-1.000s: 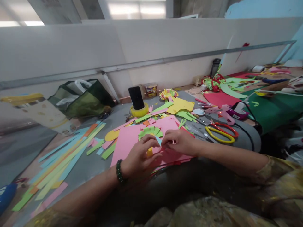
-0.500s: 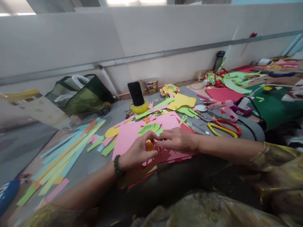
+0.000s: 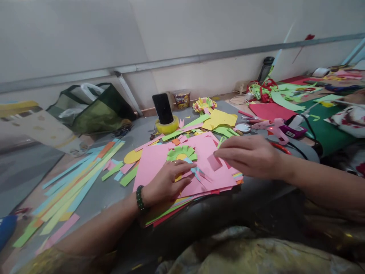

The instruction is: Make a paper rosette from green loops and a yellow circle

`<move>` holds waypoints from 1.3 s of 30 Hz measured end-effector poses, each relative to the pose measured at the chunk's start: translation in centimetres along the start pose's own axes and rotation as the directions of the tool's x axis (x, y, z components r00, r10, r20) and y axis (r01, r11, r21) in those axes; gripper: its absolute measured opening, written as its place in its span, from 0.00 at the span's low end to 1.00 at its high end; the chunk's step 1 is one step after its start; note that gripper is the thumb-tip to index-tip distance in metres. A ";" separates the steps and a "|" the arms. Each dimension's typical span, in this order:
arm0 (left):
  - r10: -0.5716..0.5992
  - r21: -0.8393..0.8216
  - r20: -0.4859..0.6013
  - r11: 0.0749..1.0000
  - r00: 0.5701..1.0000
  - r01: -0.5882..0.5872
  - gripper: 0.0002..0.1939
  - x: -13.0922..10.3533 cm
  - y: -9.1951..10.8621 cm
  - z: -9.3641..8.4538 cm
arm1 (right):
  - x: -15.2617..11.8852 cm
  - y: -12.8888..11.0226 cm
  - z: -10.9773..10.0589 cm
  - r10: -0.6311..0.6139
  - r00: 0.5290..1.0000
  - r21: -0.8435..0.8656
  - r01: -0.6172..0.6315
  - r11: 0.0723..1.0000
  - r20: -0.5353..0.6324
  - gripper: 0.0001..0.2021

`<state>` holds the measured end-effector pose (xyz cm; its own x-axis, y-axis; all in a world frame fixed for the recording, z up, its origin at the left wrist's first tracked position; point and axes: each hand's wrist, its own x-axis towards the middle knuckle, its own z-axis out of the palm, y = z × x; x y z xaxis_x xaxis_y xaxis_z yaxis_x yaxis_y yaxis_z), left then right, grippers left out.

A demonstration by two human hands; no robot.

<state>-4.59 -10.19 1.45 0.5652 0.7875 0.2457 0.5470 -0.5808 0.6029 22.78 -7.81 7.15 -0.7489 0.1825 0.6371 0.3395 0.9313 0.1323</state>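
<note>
My left hand [image 3: 168, 178], with a dark bead bracelet at the wrist, rests on a stack of pink paper [image 3: 152, 158]. Its fingers are bent over a partly hidden paper flower, with a blue paper strip [image 3: 195, 171] and thin pink strips sticking out to the right of the fingertips. Just beyond lies a green-petalled paper flower [image 3: 171, 154] with a yellow centre. To the right, my right hand [image 3: 248, 155] is raised over the sheet. Its fingertips are pinched together at a small pink paper piece [image 3: 214, 162].
Coloured paper strips [image 3: 82, 186] fan out at left. Behind the stack are a phone [image 3: 163, 108] on a yellow tape roll [image 3: 167, 126], a multicoloured paper flower [image 3: 204, 104] and a yellow sheet [image 3: 219, 120]. At right lie a pink glue gun [image 3: 276, 130] and scissors, mostly covered by my right arm.
My right hand has left my left hand, moving right and up, and a pink paper piece now shows at its fingertips. The blue strip beside my left fingers has come into fuller view.
</note>
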 end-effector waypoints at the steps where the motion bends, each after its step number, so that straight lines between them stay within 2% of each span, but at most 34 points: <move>1: -0.011 0.015 -0.016 1.000 1.000 0.012 0.18 0.0 0.0 0.0 | -0.2 0.2 -0.5 0.088 0.996 0.020 -0.088 0.996 0.001 0.11; 4: -0.035 0.030 -0.086 0.999 0.996 0.038 0.18 0.1 0.1 0.1 | -0.5 1.3 -0.3 0.313 0.949 0.087 -0.309 0.947 -0.034 0.10; 8: -0.098 -0.067 -0.183 0.994 0.978 0.087 0.18 0.6 0.8 -0.3 | 0.0 3.0 1.8 0.381 0.923 0.200 -0.363 0.910 -0.062 0.09; 10: -0.220 -0.194 -0.131 0.962 0.967 0.192 0.25 1.2 1.6 -0.8 | 0.6 3.4 2.9 0.387 0.921 0.239 -0.365 0.900 -0.048 0.09; 13: -0.413 -0.411 0.019 0.827 0.910 0.384 0.37 2.5 2.9 -1.3 | 1.7 3.0 4.2 0.404 0.915 0.269 -0.383 0.884 -0.024 0.09; 16: -0.473 -0.562 0.113 0.695 0.874 0.449 0.33 3.7 3.7 -0.8 | 2.7 1.7 5.2 0.441 0.897 0.278 -0.430 0.859 0.027 0.08; 18: -0.473 -0.618 0.133 0.647 0.871 0.446 0.29 4.0 3.8 0.0 | 3.2 0.8 5.5 0.462 0.884 0.285 -0.461 0.840 0.067 0.08; 20: -0.456 -0.661 0.104 0.632 0.884 0.404 0.27 4.0 3.7 0.8 | 3.5 0.0 5.5 0.474 0.875 0.318 -0.479 0.818 0.099 0.09; 24: -0.397 -0.733 0.051 0.608 0.916 0.304 0.30 3.5 3.3 2.0 | 3.5 -0.8 5.4 0.466 0.869 0.423 -0.490 0.762 0.167 0.10; 26: -0.401 -0.747 0.040 0.597 0.915 0.294 0.31 3.3 3.1 2.3 | 3.1 -0.9 5.4 0.464 0.867 0.462 -0.491 0.739 0.180 0.11; 28: -0.412 -0.758 0.021 0.587 0.911 0.284 0.33 3.0 2.9 2.3 | 2.7 -0.8 5.4 0.440 0.885 0.492 -0.455 0.742 0.155 0.10; 31: -0.405 -0.794 0.005 0.554 0.914 0.250 0.38 2.7 2.6 2.0 | 1.9 -0.9 4.6 0.379 0.925 0.483 -0.341 0.807 0.020 0.07; 34: -0.401 -0.824 0.011 0.516 0.916 0.235 0.40 2.5 2.3 1.6 | 1.1 -1.0 2.5 0.346 0.931 0.404 -0.275 0.872 -0.114 0.07; 37: -0.396 -0.814 0.033 0.522 0.918 0.255 0.41 2.5 2.2 1.3 | 0.1 -1.1 -0.2 0.370 0.913 0.307 -0.308 0.900 -0.169 0.08; 39: -0.389 -0.772 0.036 0.574 0.921 0.273 0.40 2.5 2.1 1.2 | -0.9 -0.9 -1.8 0.431 0.884 0.243 -0.385 0.890 -0.178 0.07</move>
<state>-1.22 -9.68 2.43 0.3295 0.9435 -0.0354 -0.0087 0.0405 0.9991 24.19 -9.33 7.82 -0.4145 0.5066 0.7560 0.4520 0.8356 -0.3122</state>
